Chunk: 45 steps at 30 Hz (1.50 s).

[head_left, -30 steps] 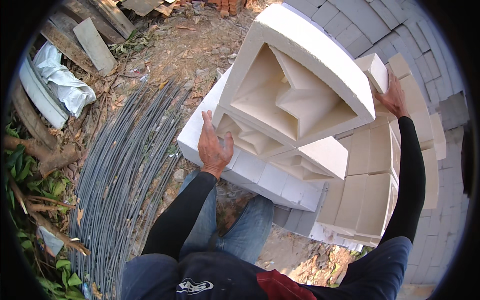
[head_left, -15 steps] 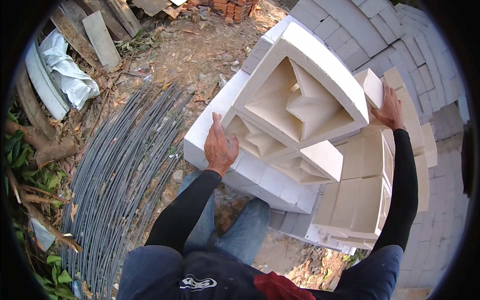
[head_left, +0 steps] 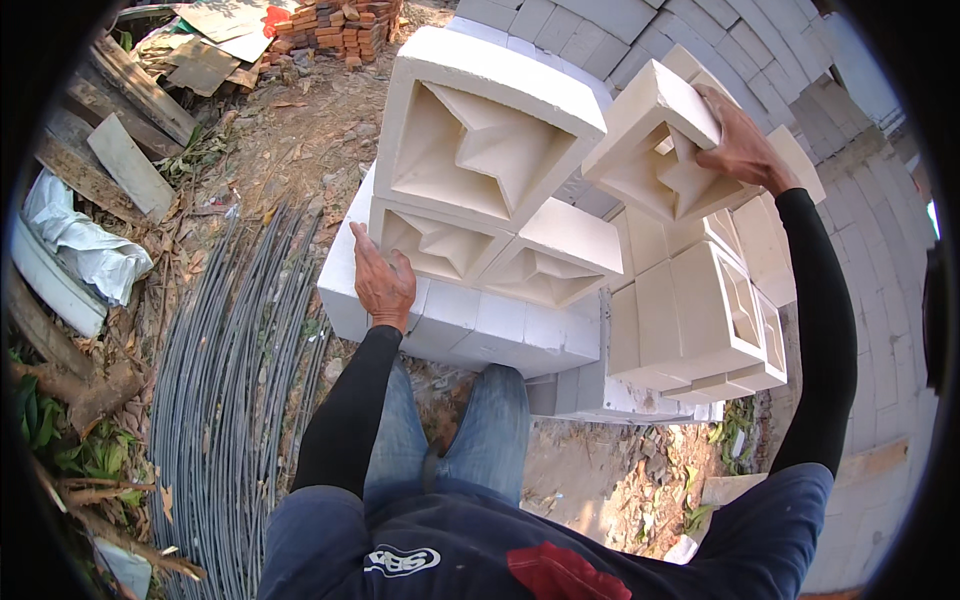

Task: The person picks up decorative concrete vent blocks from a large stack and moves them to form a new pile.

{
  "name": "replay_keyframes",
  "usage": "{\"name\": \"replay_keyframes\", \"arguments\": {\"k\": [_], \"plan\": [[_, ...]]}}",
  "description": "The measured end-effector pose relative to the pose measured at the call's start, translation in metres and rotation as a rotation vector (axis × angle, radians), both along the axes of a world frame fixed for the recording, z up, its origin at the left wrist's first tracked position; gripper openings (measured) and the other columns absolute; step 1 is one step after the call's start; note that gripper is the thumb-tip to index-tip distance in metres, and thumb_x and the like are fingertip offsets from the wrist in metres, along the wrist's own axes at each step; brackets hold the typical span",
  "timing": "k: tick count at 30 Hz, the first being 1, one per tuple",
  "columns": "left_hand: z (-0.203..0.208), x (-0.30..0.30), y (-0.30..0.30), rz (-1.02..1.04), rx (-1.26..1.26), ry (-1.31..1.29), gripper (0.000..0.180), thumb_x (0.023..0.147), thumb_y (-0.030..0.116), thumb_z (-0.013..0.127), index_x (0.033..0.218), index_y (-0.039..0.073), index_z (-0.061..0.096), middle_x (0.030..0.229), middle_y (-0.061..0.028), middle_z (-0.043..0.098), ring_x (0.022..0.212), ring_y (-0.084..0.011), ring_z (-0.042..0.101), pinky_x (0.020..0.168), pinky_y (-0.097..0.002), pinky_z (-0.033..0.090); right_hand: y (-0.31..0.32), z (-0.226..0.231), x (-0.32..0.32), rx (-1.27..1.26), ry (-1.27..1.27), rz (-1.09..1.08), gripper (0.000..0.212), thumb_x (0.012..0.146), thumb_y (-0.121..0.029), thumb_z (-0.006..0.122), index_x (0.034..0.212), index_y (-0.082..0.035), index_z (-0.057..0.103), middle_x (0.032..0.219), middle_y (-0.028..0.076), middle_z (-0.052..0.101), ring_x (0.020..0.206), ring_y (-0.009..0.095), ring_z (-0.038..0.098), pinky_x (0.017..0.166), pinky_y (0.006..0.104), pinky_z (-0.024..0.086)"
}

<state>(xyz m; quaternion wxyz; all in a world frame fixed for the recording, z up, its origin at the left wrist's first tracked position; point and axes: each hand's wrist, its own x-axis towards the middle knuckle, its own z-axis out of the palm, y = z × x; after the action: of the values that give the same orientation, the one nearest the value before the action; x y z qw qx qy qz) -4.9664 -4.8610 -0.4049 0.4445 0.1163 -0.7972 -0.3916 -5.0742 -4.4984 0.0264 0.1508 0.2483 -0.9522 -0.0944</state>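
My right hand (head_left: pixel 740 140) grips a cream ventilation block (head_left: pixel 645 105) by its upper right side. The block is tilted above the right-hand stack, its patterned hollow turned toward me. My left hand (head_left: pixel 384 280) has its fingers stretched out, its side against or very near the lower left ventilation block (head_left: pixel 420 250); actual contact is hard to tell. Beside that sits another lower ventilation block (head_left: pixel 590 235), and a bigger-looking upper ventilation block (head_left: pixel 500 75) rests on the pair. White solid blocks (head_left: pixel 470 320) lie underneath them.
More ventilation blocks (head_left: pixel 670 310) are stacked at right, by a grey block surface (head_left: pixel 880 300). A bundle of steel rods (head_left: pixel 225 400) lies on the ground at left. Planks (head_left: pixel 130 165), a white sheet (head_left: pixel 85 240) and orange bricks (head_left: pixel 335 35) lie farther off.
My right hand has pulled the ventilation block out from the far right stack, and its hollow face now shows. My left hand stays beside the lower left block. The whole view has shifted.
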Motion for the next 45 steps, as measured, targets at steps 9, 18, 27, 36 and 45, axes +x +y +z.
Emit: {"name": "replay_keyframes", "arguments": {"k": [9, 18, 27, 36, 45], "plan": [[0.002, 0.002, 0.001, 0.007, 0.019, 0.01, 0.082, 0.087, 0.008, 0.057, 0.158, -0.007, 0.018, 0.142, -0.0324, 0.049, 0.128, -0.047, 0.054, 0.104, -0.0483, 0.048, -0.036, -0.018, 0.046, -0.026, -0.158, 0.055, 0.1, 0.06, -0.037, 0.073, 0.148, -0.001, 0.044, 0.138, 0.026, 0.057, 0.125, 0.039, 0.057, 0.114, 0.0421, 0.042], [0.004, 0.005, 0.004, 0.016, 0.02, -0.005, 0.084, 0.087, 0.008, 0.058, 0.158, -0.006, 0.016, 0.14, -0.0322, 0.052, 0.125, -0.0472, 0.055, 0.102, -0.0478, 0.049, -0.049, -0.036, 0.052, -0.124, -0.274, 0.113, 0.09, 0.063, -0.033, 0.072, 0.142, 0.001, 0.047, 0.122, 0.026, 0.064, 0.109, 0.038, 0.064, 0.103, 0.0405, 0.049], [0.001, 0.002, 0.002, 0.031, 0.015, -0.013, 0.085, 0.087, 0.008, 0.057, 0.159, -0.005, 0.014, 0.139, -0.0325, 0.053, 0.122, -0.0486, 0.056, 0.1, -0.0491, 0.049, -0.056, -0.047, 0.048, -0.14, -0.304, 0.119, 0.091, 0.061, -0.031, 0.072, 0.142, 0.003, 0.047, 0.123, 0.025, 0.063, 0.112, 0.037, 0.062, 0.104, 0.04, 0.048], [-0.005, 0.004, 0.008, 0.022, -0.005, -0.044, 0.084, 0.09, 0.009, 0.055, 0.16, -0.006, 0.011, 0.143, -0.0352, 0.049, 0.124, -0.049, 0.055, 0.104, -0.0492, 0.047, -0.049, -0.057, 0.047, -0.172, -0.279, 0.105, 0.095, 0.06, -0.035, 0.073, 0.143, 0.005, 0.048, 0.123, 0.028, 0.064, 0.106, 0.039, 0.066, 0.095, 0.0399, 0.055], [-0.012, 0.0, -0.02, -0.027, -0.062, 0.0, 0.092, 0.089, 0.022, 0.064, 0.16, -0.006, 0.013, 0.159, -0.0342, 0.028, 0.148, -0.0471, 0.029, 0.122, -0.05, 0.027, -0.063, -0.057, 0.05, -0.276, -0.378, 0.006, 0.103, 0.058, -0.032, 0.074, 0.15, 0.001, 0.041, 0.13, 0.026, 0.058, 0.113, 0.038, 0.063, 0.099, 0.0419, 0.054]]}}
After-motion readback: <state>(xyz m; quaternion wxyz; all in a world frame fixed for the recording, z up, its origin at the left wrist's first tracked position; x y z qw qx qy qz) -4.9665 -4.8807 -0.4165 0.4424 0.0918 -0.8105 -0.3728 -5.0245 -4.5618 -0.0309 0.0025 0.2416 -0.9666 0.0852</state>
